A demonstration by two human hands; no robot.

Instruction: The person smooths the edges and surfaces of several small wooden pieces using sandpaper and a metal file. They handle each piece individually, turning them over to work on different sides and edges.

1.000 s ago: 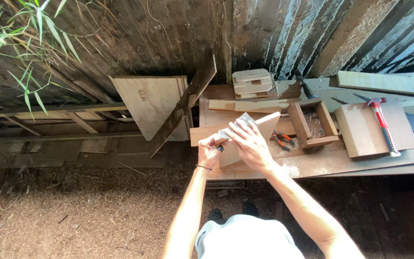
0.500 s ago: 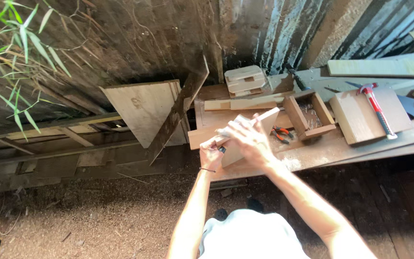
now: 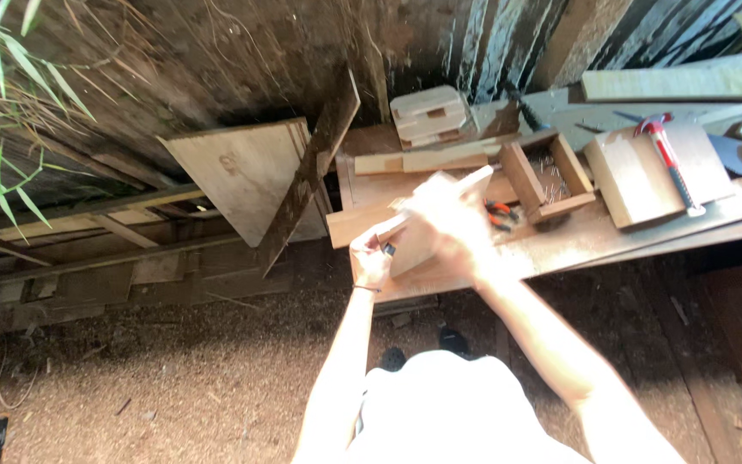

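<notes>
The person leans over the rough plank counter (image 3: 646, 236), both arms stretched out ahead. The left hand (image 3: 371, 262) is closed around one end of a pale flat wooden board (image 3: 414, 249) and seems to pinch a small dark tool against it, too small to make out. The right hand (image 3: 447, 225) lies spread over the top of the same board, blurred, fingers pressing down on it, so the board sits on the counter's near edge between the two hands. At about two o'clock from the right hand stands a small open wooden box (image 3: 550, 180), with orange-handled pliers (image 3: 498, 213) lying just beside it. Farther off at three o'clock a red-handled hammer (image 3: 668, 159) rests on a square wooden block (image 3: 629, 180). At twelve o'clock sits a stack of pale wood offcuts (image 3: 429, 116), and at ten o'clock a large plywood sheet (image 3: 242, 176) leans against the dark wall.
</notes>
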